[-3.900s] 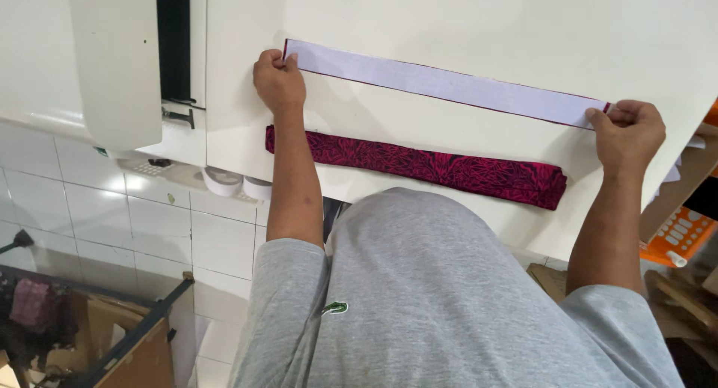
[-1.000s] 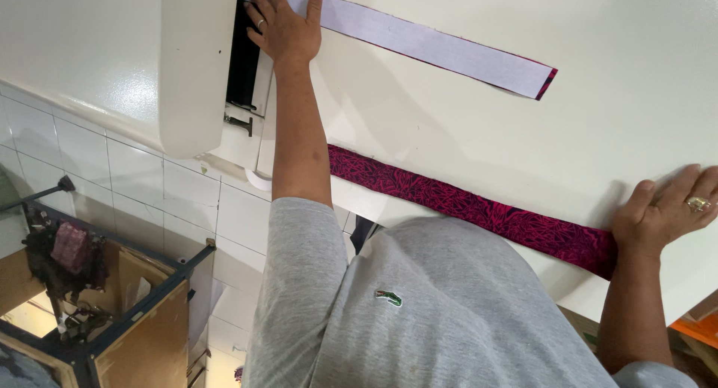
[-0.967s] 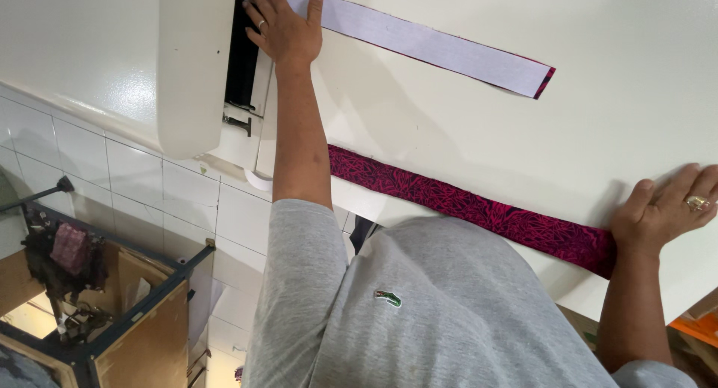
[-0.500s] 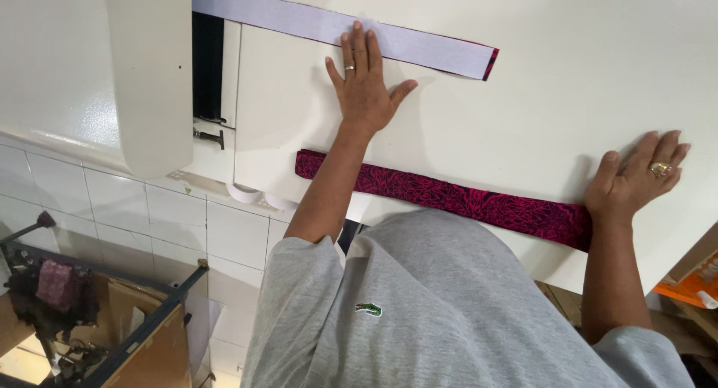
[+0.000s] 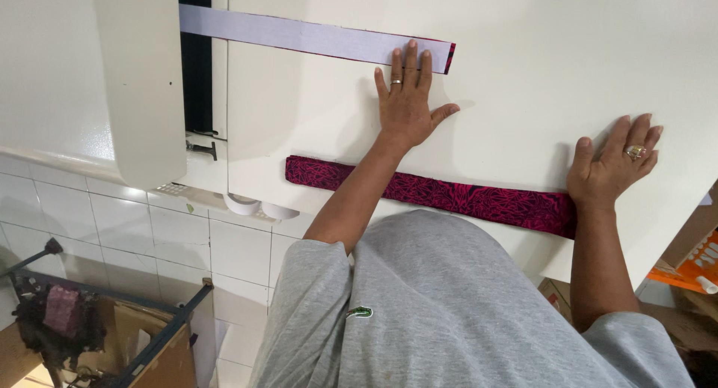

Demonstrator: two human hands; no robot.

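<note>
The left hand (image 5: 406, 104) lies flat and open near the top centre of the frame, fingertips on the right end of the pale strip (image 5: 314, 38). It grips nothing, only presses. Half a second ago that strip ended further right; now it has slid left, and its far end runs into the dark slot (image 5: 196, 59) between the white table (image 5: 523, 74) and the cream machine housing (image 5: 142, 81) at upper left. It looks to me as if the strip is being fed into the machine.

The right hand (image 5: 612, 167) rests spread and open at the right of the frame, palm down, its heel touching the right end of the magenta patterned strip (image 5: 434, 193). That strip lies across the middle of the frame, along the table's near edge, much where it lay a moment ago.
</note>
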